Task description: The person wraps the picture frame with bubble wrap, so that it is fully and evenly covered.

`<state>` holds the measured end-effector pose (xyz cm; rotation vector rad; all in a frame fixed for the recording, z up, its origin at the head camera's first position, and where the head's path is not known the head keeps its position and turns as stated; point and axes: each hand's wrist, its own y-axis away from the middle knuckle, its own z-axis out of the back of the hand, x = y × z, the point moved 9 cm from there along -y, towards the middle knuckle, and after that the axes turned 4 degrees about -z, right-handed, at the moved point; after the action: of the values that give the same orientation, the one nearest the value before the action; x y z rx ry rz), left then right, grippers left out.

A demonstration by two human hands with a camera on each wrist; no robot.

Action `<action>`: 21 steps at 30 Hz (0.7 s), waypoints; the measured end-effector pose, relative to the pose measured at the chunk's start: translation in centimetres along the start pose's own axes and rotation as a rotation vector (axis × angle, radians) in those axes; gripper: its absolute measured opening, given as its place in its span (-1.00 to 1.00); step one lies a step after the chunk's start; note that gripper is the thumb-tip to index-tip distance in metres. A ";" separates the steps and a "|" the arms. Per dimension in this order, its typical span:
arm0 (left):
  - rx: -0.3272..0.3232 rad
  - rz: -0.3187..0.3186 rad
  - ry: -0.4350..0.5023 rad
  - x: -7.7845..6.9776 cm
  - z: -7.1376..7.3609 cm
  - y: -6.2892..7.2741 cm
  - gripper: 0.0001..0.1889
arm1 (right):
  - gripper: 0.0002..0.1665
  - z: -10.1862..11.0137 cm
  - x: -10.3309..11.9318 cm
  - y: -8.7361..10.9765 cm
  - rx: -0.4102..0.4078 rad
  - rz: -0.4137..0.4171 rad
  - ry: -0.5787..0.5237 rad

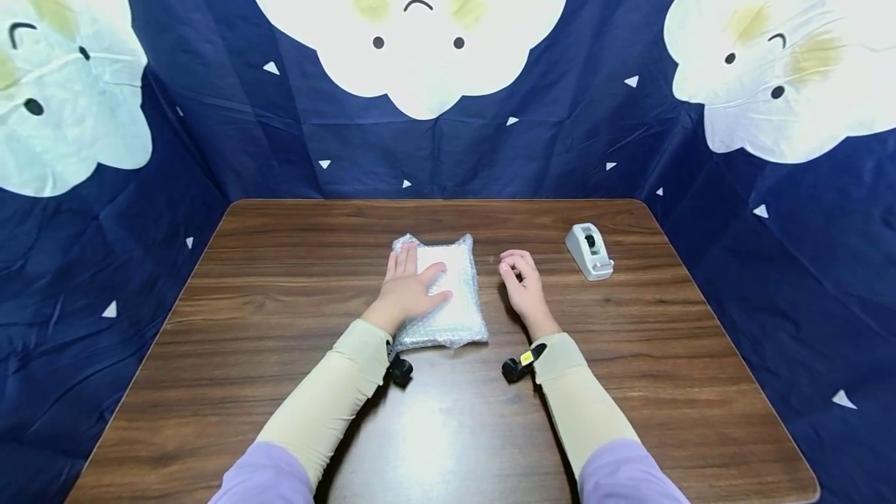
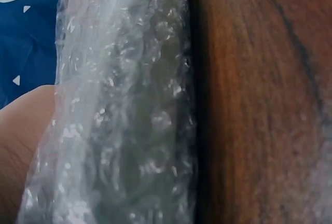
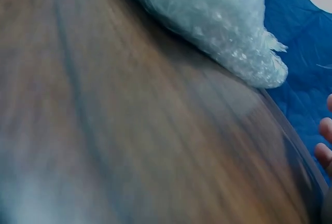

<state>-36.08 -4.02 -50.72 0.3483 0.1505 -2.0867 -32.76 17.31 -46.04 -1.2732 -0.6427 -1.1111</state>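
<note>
A flat white rectangular item wrapped in bubble wrap lies near the middle of the table. Across its left side rests my left hand, fingers straight and spread, the thumb side over the white face. The left wrist view shows the wrap's bubbled side edge close up, with part of the left hand behind it. To the right of the package, my right hand hovers by the table with fingers loosely bent and nothing in them. Its fingertips show at the right edge of the right wrist view.
A white tape dispenser stands at the back right of the brown wooden table. Dark blue cloth with white cloud shapes hangs around the back and sides. Each wrist wears a small black camera.
</note>
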 end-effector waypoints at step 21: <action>-0.002 0.034 -0.093 0.3 -1.1 -0.4 -0.23 | -0.81 -3.5 0.0 -0.8 0.244 -0.004 -0.097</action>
<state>-36.33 -3.82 -51.84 0.2503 0.0907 -2.0648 -34.17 14.05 -46.46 -1.1197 -0.8276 -0.9459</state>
